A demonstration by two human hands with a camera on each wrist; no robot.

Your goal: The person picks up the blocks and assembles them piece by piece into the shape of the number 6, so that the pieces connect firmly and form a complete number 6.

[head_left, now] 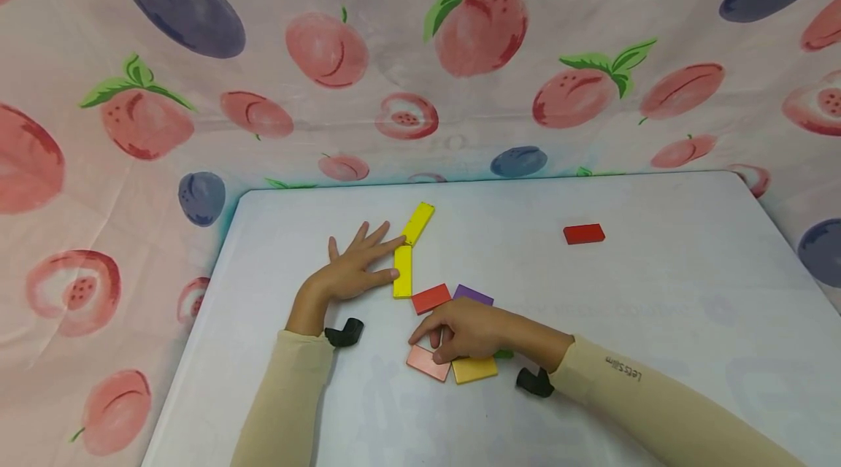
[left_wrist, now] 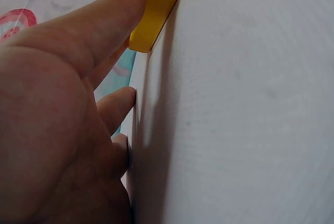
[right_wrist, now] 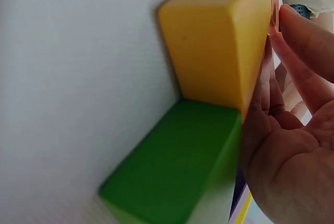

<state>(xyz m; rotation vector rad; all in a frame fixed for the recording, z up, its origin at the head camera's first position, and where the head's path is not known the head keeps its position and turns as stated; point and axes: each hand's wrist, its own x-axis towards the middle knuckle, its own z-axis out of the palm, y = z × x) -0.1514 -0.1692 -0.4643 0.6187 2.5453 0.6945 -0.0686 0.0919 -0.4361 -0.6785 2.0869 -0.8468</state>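
Note:
Two yellow blocks lie end to end: the upper yellow block (head_left: 418, 223) slants, the lower yellow block (head_left: 403, 279) stands straight below it. My left hand (head_left: 355, 271) is spread beside them, index fingertip at their joint and thumb touching the lower one's side. My right hand (head_left: 469, 328) bends its fingers over a pink block (head_left: 427, 364), thumb at its right end and index finger at its upper left corner. Close round this hand lie a red block (head_left: 431, 298), a purple block (head_left: 474, 295), an orange-yellow block (head_left: 475, 370) and a mostly covered green block (right_wrist: 172, 156).
Another red block (head_left: 584, 234) lies alone at the back right of the white tabletop (head_left: 657, 379). A fruit-patterned cloth (head_left: 394, 29) hangs behind the table. Black wrist cameras sit under both sleeves.

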